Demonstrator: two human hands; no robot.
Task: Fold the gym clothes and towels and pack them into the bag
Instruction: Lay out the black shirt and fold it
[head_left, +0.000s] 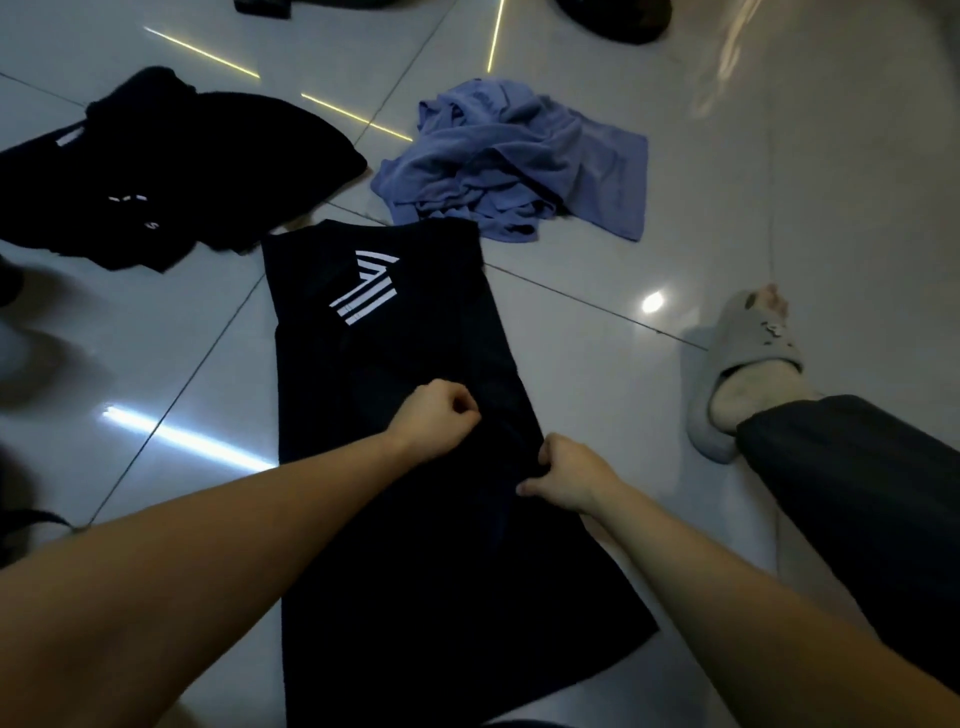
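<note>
A black garment with white stripes (395, 332) lies lengthwise on the tiled floor, folded into a long narrow strip. My left hand (439, 418) is curled over its middle and pinches the cloth. My right hand (569, 480) grips the strip's right edge a little nearer to me. A crumpled blue towel or shirt (514, 161) lies beyond the strip, to the right. Another black garment (156, 171) with small white marks lies bunched at the far left. No bag is clearly in view.
My right leg in dark trousers (857, 493) stretches out at the right, its foot in a grey slipper (743, 364). Dark objects (618, 18) sit at the top edge. A dark strap-like thing (26, 519) shows at the left edge.
</note>
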